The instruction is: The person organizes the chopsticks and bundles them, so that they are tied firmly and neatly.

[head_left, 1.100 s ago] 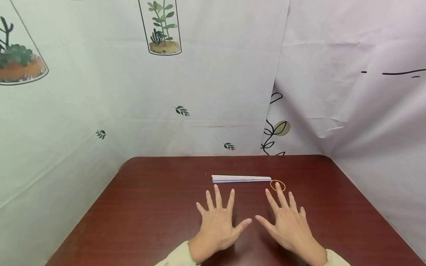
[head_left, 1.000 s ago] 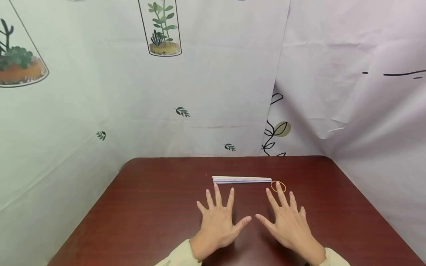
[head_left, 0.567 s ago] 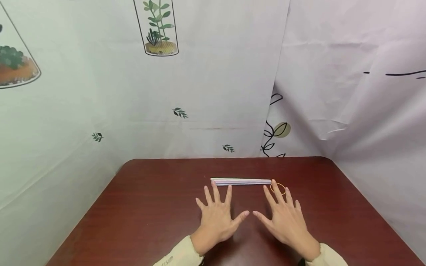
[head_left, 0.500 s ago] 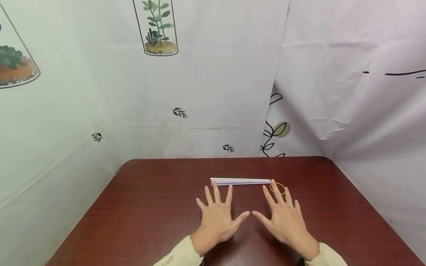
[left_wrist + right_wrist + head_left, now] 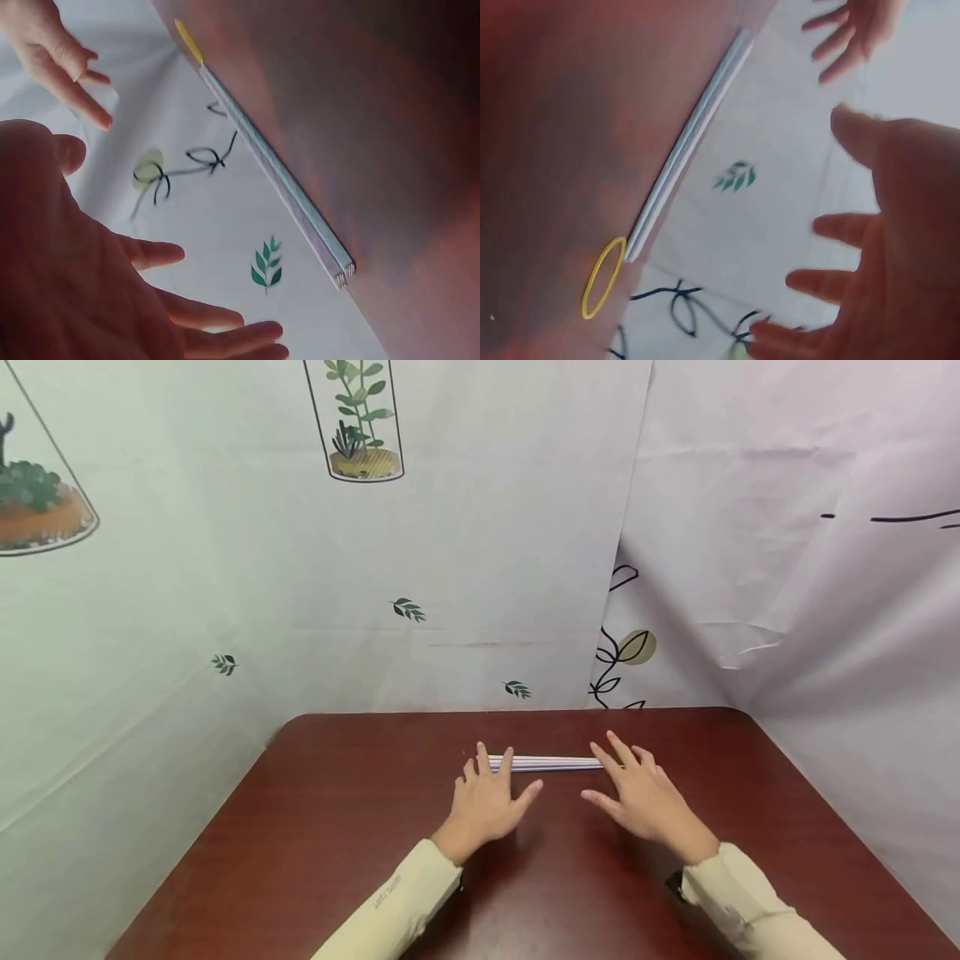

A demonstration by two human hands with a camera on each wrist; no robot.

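A slim bundle of pale white, pink and blue strips lies crosswise on the dark red table, its left end slightly wider. My left hand is over the table with fingers spread, its fingertips overlapping the bundle's left end in the head view. Opposite it, my right hand reaches toward the right end, fingers also apart. Both wrist views show bare space between each hand and the bundle. Beside the bundle's right end lies a yellow rubber band, mostly hidden by my right hand in the head view.
The reddish-brown table has rounded far corners. White cloth printed with plants and leaves hangs close behind it and along both sides. Light cream sleeves cover my forearms.
Both hands have moved forward, away from me, toward the bundle, and more of the sleeves shows. My right hand now covers the rubber band in the head view. The bundle stays put.
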